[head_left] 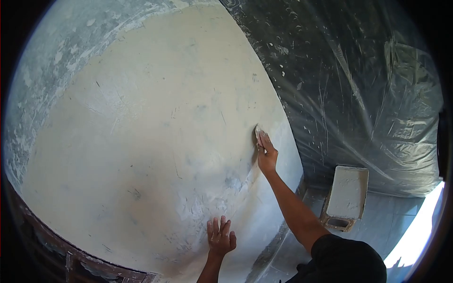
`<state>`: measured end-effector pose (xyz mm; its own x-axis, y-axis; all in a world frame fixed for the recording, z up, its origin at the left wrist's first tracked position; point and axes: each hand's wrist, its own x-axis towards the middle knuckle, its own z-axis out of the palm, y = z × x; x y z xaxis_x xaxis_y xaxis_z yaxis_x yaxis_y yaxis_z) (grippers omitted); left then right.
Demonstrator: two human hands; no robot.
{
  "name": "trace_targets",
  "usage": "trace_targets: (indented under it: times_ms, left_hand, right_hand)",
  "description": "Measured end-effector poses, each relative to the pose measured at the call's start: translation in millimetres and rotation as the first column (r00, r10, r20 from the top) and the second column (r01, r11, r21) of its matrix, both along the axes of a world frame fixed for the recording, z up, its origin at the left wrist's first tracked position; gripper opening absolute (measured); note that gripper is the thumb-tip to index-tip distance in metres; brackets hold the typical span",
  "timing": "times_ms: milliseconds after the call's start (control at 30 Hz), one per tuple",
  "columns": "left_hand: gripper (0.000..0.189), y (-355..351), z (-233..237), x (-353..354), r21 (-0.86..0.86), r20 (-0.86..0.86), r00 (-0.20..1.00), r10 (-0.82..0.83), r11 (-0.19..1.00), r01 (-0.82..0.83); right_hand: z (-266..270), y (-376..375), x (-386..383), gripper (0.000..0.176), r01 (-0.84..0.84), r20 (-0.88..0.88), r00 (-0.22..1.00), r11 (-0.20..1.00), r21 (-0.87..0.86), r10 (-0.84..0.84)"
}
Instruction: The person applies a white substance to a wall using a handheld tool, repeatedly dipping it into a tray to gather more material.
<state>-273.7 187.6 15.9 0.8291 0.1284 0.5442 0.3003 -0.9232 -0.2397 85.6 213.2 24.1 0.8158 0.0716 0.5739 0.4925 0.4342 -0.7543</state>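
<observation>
A broad wall (141, 104) coated in pale plaster fills most of the view, with grey patches and scratches on it. My right hand (267, 155) is stretched forward, its fingers closed on a small flat scraper (258, 131) smeared with plaster. The scraper is against the wall near its right edge; the fingers partly hide it, so its full shape does not show. Lower down, my left hand (220, 238) lies on the wall with fingers spread and nothing in it. Rougher, whiter plaster streaks show just above that hand.
Dark plastic sheeting (339, 94) with plaster specks hangs along the right side. On the tiled floor (387, 217) at lower right stands a rectangular tub (365, 188) with white plaster in it. A dark reddish ledge (71, 245) runs along the lower left.
</observation>
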Motion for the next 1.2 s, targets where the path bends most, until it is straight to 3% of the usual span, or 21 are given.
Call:
trace_targets:
  times_ms: [67,133,200,233,267,367,400,433,533,600,667,733,833,933,1000,1100,1200]
  left_hand:
    - [0.046,-1,2,2,0.012,0.004,1.0,-0.012,1.0,0.012]
    - [0.045,0,3,3,0.023,0.013,1.0,-0.027,0.999,0.026]
    - [0.044,1,2,2,0.031,0.038,0.998,-0.059,0.998,0.058]
    - [0.044,1,3,2,0.033,0.036,0.997,-0.062,0.998,0.061]
    - [0.044,0,5,3,0.026,0.026,0.998,-0.062,0.998,0.062]
    - [0.044,-1,4,1,0.029,0.02,0.998,-0.065,0.997,0.065]
    - [0.044,0,4,3,0.049,0.031,0.997,-0.073,0.996,0.072]
    - [0.044,0,4,3,0.051,0.034,0.997,-0.075,0.996,0.073]
    - [0.044,-1,5,4,0.028,0.024,0.999,-0.047,0.999,0.047]
    - [0.044,-1,5,4,0.039,0.019,0.999,-0.048,0.998,0.047]
    - [0.044,-2,4,3,0.027,0.021,0.999,-0.043,0.999,0.042]
    - [0.044,-2,2,4,0.017,0.031,0.999,-0.042,0.999,0.042]
    - [0.043,-2,2,8,0.015,0.059,0.998,-0.026,1.0,0.025]
    - [0.043,-1,4,11,0.014,0.043,0.999,-0.031,0.999,0.03]
    - [0.043,-2,4,18,0.035,0.033,0.998,-0.053,0.998,0.052]
    - [0.042,-2,5,29,0.08,0.02,0.998,-0.059,0.995,0.058]
    - [0.041,3,4,33,0.079,-0.047,0.998,-0.038,0.996,0.041]
  right_hand:
    - [-22,-13,-61,0.052,0.002,0.012,1.0,0.998,-0.056,-0.001]
    - [-51,-46,-132,0.052,-0.12,0.062,0.99,0.981,-0.15,0.13]
    - [-75,-82,-183,0.043,-0.281,0.088,0.951,0.946,-0.16,0.298]
    - [-75,-92,-192,0.041,-0.37,0.031,0.928,0.928,-0.052,0.372]
    - [-73,-94,-184,0.041,-0.368,0.031,0.929,0.928,-0.048,0.37]
    - [-21,-90,-113,0.046,-0.101,-0.13,0.988,0.991,-0.092,0.088]
    - [-9,-71,-73,0.045,-0.037,-0.16,0.986,0.998,0.049,0.044]
    - [11,-65,-38,0.043,0.01,-0.15,0.989,0.997,0.078,0.001]
    - [26,-29,20,0.044,0.005,-0.186,0.982,0.983,0.182,0.029]
    - [13,-11,26,0.049,0.154,0.087,0.984,0.988,0.033,-0.156]
    - [-8,-18,-24,0.054,0.136,0.151,0.981,0.988,-0.068,-0.125]
    - [-39,-41,-85,0.052,0.079,0.1,0.993,0.991,-0.113,-0.067]
    - [-95,-80,-144,0.047,-0.106,0.131,0.983,0.979,-0.176,0.13]
    - [-73,-91,-107,0.049,-0.147,0.089,0.984,0.986,-0.074,0.154]
    - [-31,-79,-39,0.05,0.018,0.178,0.984,0.999,-0.027,-0.013]
    - [19,-50,45,0.049,0.127,0.217,0.966,0.989,0.075,-0.141]
    - [11,-26,58,0.05,0.145,0.307,0.941,0.989,0.021,-0.144]
